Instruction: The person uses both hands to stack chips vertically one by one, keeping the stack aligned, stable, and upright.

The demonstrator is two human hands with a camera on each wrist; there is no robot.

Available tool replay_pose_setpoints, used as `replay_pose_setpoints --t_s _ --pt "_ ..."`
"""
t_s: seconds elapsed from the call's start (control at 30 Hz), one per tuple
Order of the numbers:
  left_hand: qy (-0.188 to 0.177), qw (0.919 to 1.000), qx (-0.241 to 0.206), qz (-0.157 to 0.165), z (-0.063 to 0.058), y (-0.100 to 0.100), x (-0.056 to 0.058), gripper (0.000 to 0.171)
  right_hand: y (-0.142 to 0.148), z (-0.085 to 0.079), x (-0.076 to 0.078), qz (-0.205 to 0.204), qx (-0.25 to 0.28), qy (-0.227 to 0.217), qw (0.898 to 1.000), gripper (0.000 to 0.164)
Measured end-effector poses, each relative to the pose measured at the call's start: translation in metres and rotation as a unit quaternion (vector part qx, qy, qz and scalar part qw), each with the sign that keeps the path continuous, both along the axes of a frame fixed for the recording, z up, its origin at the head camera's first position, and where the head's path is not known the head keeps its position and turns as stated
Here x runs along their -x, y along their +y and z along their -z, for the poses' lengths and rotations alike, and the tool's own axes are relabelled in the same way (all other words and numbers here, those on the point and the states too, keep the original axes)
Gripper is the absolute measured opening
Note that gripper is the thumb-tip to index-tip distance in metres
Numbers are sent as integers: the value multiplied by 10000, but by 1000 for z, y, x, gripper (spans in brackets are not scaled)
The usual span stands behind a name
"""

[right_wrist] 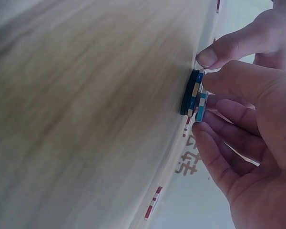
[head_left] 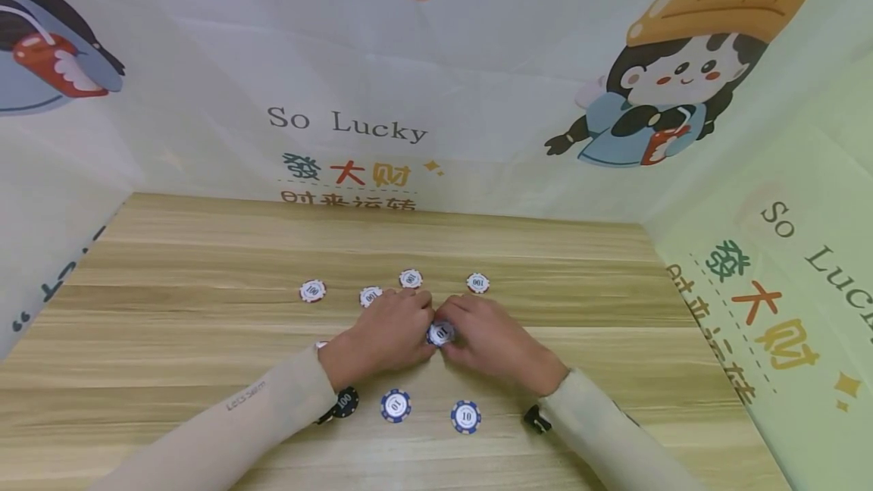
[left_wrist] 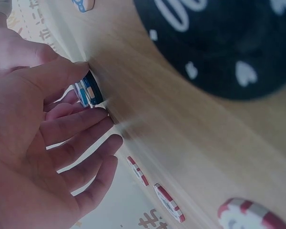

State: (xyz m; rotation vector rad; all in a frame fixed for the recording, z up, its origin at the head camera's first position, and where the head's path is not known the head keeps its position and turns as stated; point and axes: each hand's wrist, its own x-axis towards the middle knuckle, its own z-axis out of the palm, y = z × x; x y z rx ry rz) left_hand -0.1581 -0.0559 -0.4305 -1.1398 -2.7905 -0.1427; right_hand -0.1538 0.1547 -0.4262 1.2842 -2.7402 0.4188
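Observation:
Both hands meet over a short stack of poker chips (right_wrist: 191, 95) at the middle of the table. Dark chips lie at its bottom with a blue-and-white one above. A blue-edged chip marked 10 (head_left: 441, 333) tops the stack, set slightly off from the rest in the right wrist view. The thumb and fingers of my right hand (head_left: 487, 336) pinch this top chip. From the other side, my left hand (head_left: 389, 328) holds the stack between thumb and index finger, its other fingers loosely spread. Nearer me lie two blue chips, one left (head_left: 395, 405) and one right (head_left: 466, 417).
Beyond the hands, several red-edged chips marked 100, such as the leftmost one (head_left: 313, 291), lie spread on the wooden table (head_left: 204, 248). A black chip (head_left: 347, 401) lies by the left sleeve. Printed cloth walls (head_left: 477, 135) border the table.

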Motion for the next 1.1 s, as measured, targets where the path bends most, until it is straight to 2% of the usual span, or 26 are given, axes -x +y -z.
replay_pose_setpoints --t_s 0.63,0.77,0.87,0.97,1.1 --pt "40 10000 62 2 0 1 2 37 2 -1 4 59 159 -171 9997 35" --pt "-67 10000 58 21 -1 2 2 37 5 -4 6 352 205 -437 9982 32" --pt "-128 9999 73 31 -3 2 2 36 9 -4 14 564 318 -482 9967 29" --pt "-124 9999 106 45 -3 1 1 34 18 -2 25 671 439 -350 9962 26" --pt "-117 9998 116 84 -3 1 1 35 30 1 39 842 375 -268 9954 26"
